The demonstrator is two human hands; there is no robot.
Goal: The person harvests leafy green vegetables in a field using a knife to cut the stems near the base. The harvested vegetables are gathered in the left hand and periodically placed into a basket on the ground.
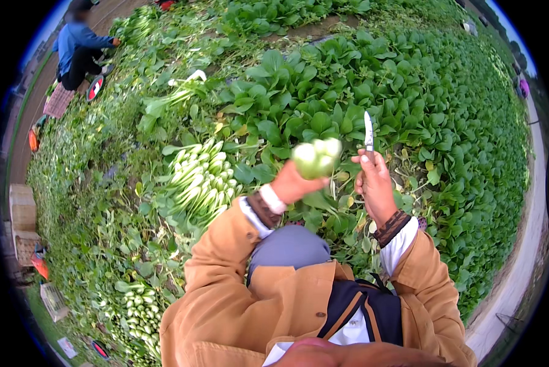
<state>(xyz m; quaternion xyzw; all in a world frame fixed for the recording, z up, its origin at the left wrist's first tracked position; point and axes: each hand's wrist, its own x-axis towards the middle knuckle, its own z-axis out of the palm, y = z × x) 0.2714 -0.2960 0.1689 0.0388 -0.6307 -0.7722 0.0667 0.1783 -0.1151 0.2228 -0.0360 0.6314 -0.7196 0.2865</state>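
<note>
My left hand (294,182) is closed round a bunch of bok choy (316,158), its pale stem ends turned up and a little blurred. Beside it on the right, my right hand (375,181) grips a small knife (368,131) by its dark handle, blade pointing up and away from me. The blade stands apart from the bok choy. Left of my left hand, a pile of cut bok choy (204,177) lies on the ground with its white stems showing. Growing bok choy plants (323,85) stand in front of both hands.
Another heap of cut bok choy (141,315) lies at the lower left, and a few loose stalks (179,95) lie farther ahead. A person in blue (81,46) crouches at the far left near a crate (59,101). Cardboard boxes (22,211) stand at the left edge. A pale path (519,263) runs along the right.
</note>
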